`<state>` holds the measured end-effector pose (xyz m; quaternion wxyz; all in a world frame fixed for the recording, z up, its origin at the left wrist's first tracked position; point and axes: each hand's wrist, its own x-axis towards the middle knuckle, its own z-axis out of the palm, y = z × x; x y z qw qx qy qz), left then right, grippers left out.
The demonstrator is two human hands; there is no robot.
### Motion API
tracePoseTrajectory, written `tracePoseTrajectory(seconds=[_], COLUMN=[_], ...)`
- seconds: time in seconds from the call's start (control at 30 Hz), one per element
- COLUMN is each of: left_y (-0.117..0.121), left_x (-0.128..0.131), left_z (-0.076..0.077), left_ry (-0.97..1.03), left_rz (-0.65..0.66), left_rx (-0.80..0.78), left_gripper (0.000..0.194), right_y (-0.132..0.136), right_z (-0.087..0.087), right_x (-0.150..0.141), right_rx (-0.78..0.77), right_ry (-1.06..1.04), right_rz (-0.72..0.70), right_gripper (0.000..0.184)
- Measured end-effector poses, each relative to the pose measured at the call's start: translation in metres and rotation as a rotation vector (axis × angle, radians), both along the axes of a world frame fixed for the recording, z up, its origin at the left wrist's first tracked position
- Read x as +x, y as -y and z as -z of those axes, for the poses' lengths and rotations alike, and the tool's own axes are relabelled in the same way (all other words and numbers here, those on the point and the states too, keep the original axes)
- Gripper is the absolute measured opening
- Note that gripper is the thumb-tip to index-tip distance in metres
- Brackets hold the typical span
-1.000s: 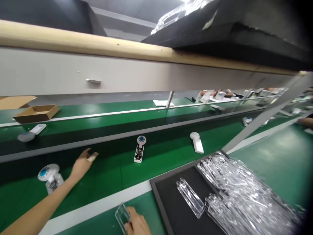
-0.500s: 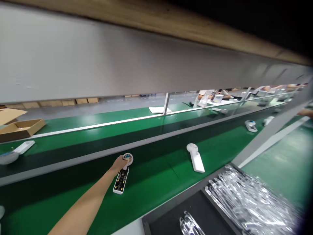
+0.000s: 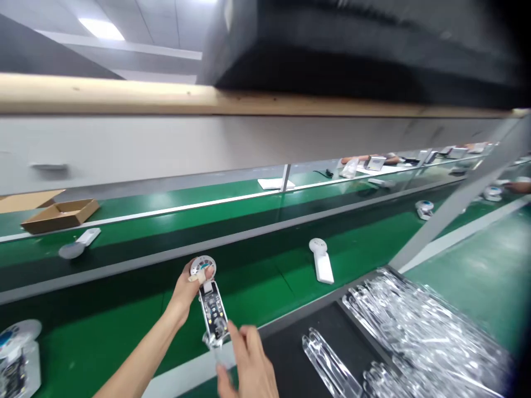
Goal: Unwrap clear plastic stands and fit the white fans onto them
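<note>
My left hand (image 3: 186, 290) grips a white handheld device (image 3: 203, 266) by its round head, thumb across the front. The open handle of the device shows a dark circuit board (image 3: 213, 309). At the lower end of the handle, my right hand (image 3: 251, 362) has its thumb and fingers around a clear plastic piece (image 3: 215, 348), partly blurred. The piece touches or overlaps the handle's end; exactly how it sits I cannot tell. Close to my right hand is a black tray (image 3: 286, 354) with a few long clear plastic pieces (image 3: 329, 362).
A heap of clear plastic parts (image 3: 423, 331) fills the tray's right section. More white devices lie on the green belt (image 3: 265, 298), one face down (image 3: 321, 262), another at left (image 3: 20, 354). A grey post (image 3: 440, 215) and an overhead shelf (image 3: 166, 143) border the space.
My left hand has lifted the device off the belt and drawn it nearer. My right hand has come into view with a clear plastic piece at the handle's end. The view has tilted up.
</note>
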<state>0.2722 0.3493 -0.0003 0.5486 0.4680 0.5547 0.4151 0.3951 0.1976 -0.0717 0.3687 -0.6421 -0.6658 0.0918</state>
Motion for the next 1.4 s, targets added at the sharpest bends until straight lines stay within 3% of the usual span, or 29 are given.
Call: tracePoseTrajectory(seconds=[0.1, 0.17, 0.23, 0.33, 0.47, 0.57, 0.63, 0.73, 0.8, 0.87, 0.93, 1.03, 1.13, 1.2, 1.3, 1.4], left_y=[0.043, 0.064, 0.079, 0.093, 0.113, 0.130, 0.139, 0.149, 0.155, 0.164, 0.173, 0.185, 0.179, 0.161, 0.114, 0.063], left_x=[-0.004, -0.006, -0.009, -0.017, -0.027, -0.029, -0.030, -0.032, -0.032, -0.031, -0.029, -0.029, -0.035, -0.043, -0.066, -0.104], left_z=[-0.028, -0.041, -0.049, -0.058, -0.066, -0.062, -0.053, -0.042, -0.043, -0.049, -0.056, -0.057, -0.042, -0.024, 0.006, 0.027], left_ry=[0.084, 0.087, 0.072, 0.127, 0.251, 0.412, 0.537, 0.527, 0.451, 0.395, 0.363, 0.353, 0.299, 0.207, 0.064, -0.135], left_rz=[-0.034, -0.046, -0.057, -0.113, -0.157, -0.088, -0.021, -0.031, -0.072, -0.114, -0.170, -0.223, -0.227, -0.234, -0.291, -0.368], left_rx=[0.004, 0.055, 0.103, 0.078, 0.036, 0.007, -0.103, -0.239, -0.211, -0.137, -0.066, -0.019, -0.004, -0.020, -0.103, -0.128], left_gripper=[0.062, 0.060, 0.060, 0.061, 0.056, 0.054, 0.055, 0.054, 0.055, 0.057, 0.058, 0.057, 0.057, 0.057, 0.050, 0.040], right_y=[-0.008, -0.010, -0.005, 0.009, 0.027, 0.039, 0.048, 0.056, 0.054, 0.047, 0.038, 0.027, 0.016, 0.009, 0.014, 0.055], right_z=[-0.047, -0.063, -0.065, -0.055, -0.047, -0.058, -0.069, -0.085, -0.090, -0.091, -0.087, -0.078, -0.070, -0.065, -0.055, -0.033], right_x=[-0.008, -0.020, -0.033, -0.048, -0.053, -0.047, -0.043, -0.041, -0.043, -0.046, -0.049, -0.055, -0.060, -0.062, -0.071, -0.093], right_rx=[0.076, 0.108, 0.134, 0.142, 0.044, -0.012, -0.008, -0.035, -0.046, -0.055, -0.068, -0.056, -0.123, -0.236, -0.354, -0.448], right_ry=[0.093, 0.122, 0.130, 0.112, -0.010, -0.083, -0.065, -0.061, -0.199, -0.414, -0.571, -0.597, -0.473, -0.380, -0.305, -0.184], right_rz=[0.018, 0.070, 0.097, 0.108, 0.088, -0.002, -0.050, -0.102, -0.059, 0.081, 0.217, 0.254, 0.223, 0.185, 0.107, -0.033], right_gripper=[0.051, 0.049, 0.049, 0.054, 0.062, 0.063, 0.062, 0.057, 0.047, 0.037, 0.045, 0.054, 0.053, 0.053, 0.039, 0.027])
